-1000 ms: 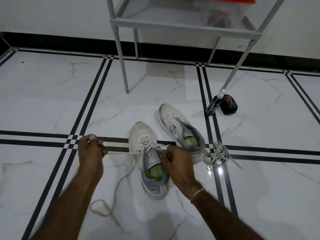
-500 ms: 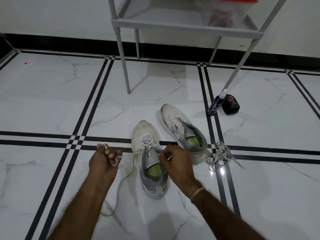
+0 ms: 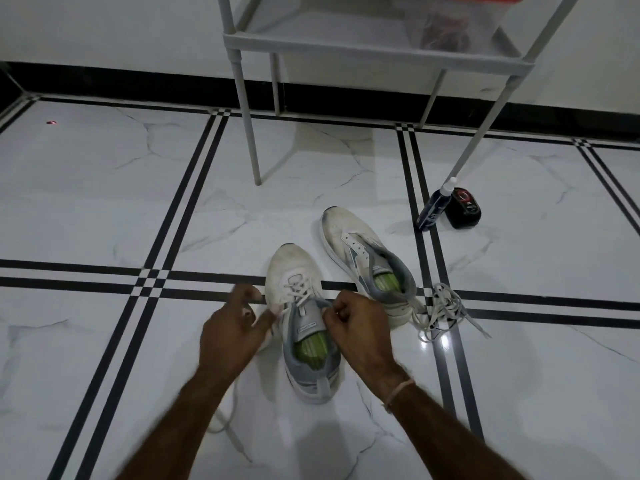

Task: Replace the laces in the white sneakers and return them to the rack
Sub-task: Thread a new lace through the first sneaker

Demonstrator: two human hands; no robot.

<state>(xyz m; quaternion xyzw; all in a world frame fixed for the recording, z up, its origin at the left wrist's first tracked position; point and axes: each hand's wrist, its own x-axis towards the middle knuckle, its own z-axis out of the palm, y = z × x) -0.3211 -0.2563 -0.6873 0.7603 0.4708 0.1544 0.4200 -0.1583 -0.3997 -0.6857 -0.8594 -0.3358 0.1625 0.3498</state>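
left hand (image 3: 239, 329) moved in, grip unclear; right hand (image 3: 358, 329) pinches lace (image 3: 300, 295) of dingy sneaker (image 3: 289, 263).

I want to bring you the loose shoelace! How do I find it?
Find the grey rack by the wall. On the floor before it, the farther sneaker has empty eyelets, and the shoelace lies beside its heel. It is a loose tangled heap, not threaded like the lace in the nearer sneaker.
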